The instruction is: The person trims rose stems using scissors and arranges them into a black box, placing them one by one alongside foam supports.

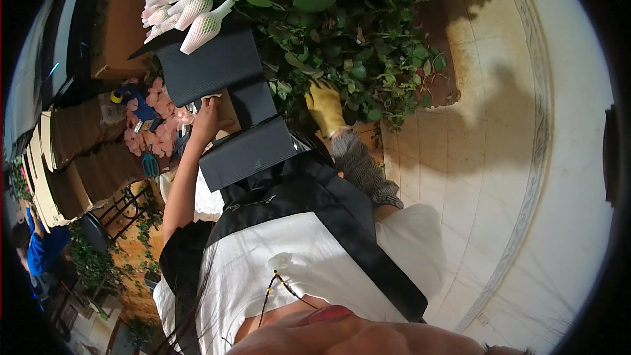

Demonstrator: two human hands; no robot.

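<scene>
My left hand (208, 122), bare, reaches in among dark grey panels, its fingers closed at a brown cardboard piece (227, 106). One dark grey panel (209, 69) stands beyond the hand, and another dark grey panel (248, 152) lies nearer my body. My right hand (325, 108) wears a yellow glove and a grey checked sleeve. It touches the edge of a mass of green leaves (335, 39); its fingertips are partly lost among them, so their grip does not show. Rose-like buds in white netting sleeves (202, 25) hang over the far panel.
Left of my arm lie pink petals (158, 113), a blue tool-like item (143, 113) and teal-handled scissors (150, 165). Stacked cardboard (89, 164) stands farther left. Beyond it is another person in blue (46, 250). Pale tiled floor (473, 184) stretches along the right.
</scene>
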